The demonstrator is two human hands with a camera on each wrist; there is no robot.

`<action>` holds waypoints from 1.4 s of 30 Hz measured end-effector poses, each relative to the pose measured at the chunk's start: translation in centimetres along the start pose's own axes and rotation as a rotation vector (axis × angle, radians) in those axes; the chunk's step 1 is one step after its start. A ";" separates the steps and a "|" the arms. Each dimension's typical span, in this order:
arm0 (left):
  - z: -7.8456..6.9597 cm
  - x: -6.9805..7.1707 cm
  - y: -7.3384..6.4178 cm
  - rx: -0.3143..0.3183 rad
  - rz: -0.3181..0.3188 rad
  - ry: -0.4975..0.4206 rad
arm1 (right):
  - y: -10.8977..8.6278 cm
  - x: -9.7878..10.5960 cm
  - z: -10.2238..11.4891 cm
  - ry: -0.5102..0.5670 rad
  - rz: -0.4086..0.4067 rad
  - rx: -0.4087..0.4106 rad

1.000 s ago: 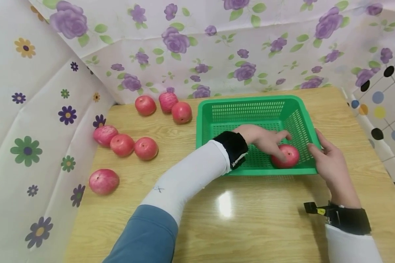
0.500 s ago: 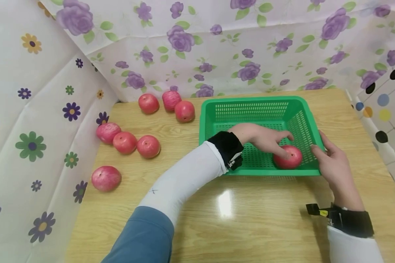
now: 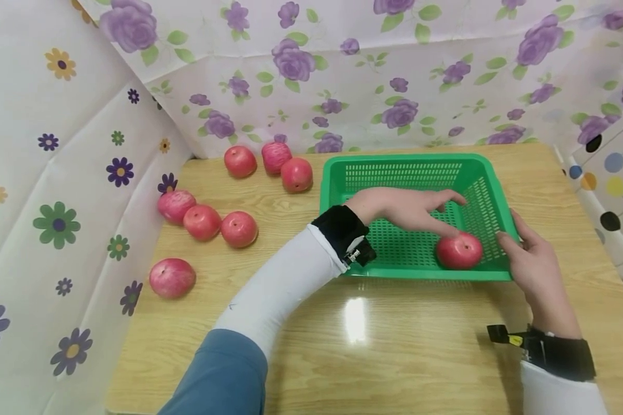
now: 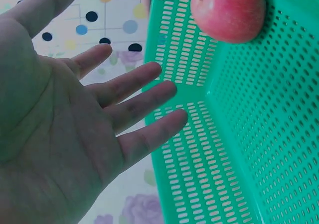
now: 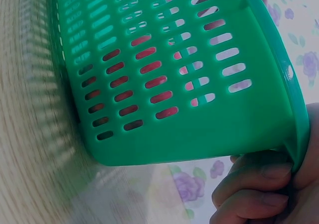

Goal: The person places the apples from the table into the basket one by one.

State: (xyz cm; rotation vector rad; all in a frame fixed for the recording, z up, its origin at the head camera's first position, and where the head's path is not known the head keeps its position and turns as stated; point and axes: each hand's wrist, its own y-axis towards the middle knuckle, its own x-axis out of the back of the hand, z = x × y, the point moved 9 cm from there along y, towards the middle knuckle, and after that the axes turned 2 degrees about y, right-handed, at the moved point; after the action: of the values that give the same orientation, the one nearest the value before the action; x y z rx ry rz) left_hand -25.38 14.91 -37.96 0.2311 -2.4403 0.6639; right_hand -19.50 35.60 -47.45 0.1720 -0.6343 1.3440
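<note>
A red apple [image 3: 459, 251] lies in the near right corner of the green plastic basket [image 3: 415, 275]. My left hand [image 3: 402, 208] hovers inside the basket, its fingers spread and nothing in its palm. In the left wrist view, the fingers [image 4: 144, 139] stand apart from the apple [image 4: 229, 12]. My right hand [image 3: 537, 259] grips the basket's right rim near the front corner. In the right wrist view, curled fingers [image 5: 254, 184] hold the rim, and red shows through the slots of the basket wall [image 5: 199, 139].
On the table [image 3: 394, 357], left of the basket, several more apples lie about: a far group [image 3: 297, 174], a middle row [image 3: 202, 222] and a single apple [image 3: 172, 278] nearer me. A flowered sheet [image 3: 311, 75] covers the wall behind.
My left hand has come off the apple and drawn back to the left, its fingers straighter. The apple stays in its corner. My right hand keeps its grip on the rim.
</note>
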 end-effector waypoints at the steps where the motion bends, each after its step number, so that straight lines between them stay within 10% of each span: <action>1: 0.2 0.2 -0.3 -0.001 -0.008 -0.008 | 0.0 0.0 0.0 -0.004 0.000 0.001; 17: 2.6 3.0 -5.4 -0.066 -0.184 -0.060 | -0.1 0.1 -0.1 -0.024 -0.009 -0.012; 27: 5.4 4.2 -11.5 -0.099 -0.352 -0.032 | -0.1 -0.1 -0.1 -0.008 -0.003 -0.014; 42: 14.0 2.7 -22.9 0.149 -0.611 -0.002 | 0.0 -0.3 -0.4 0.021 0.009 -0.039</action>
State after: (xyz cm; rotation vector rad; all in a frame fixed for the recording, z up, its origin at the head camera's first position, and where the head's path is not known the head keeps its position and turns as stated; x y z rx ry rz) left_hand -27.48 -11.90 -36.87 0.9856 -2.1470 0.5581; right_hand -19.40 35.58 -47.95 0.1233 -0.6442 1.3392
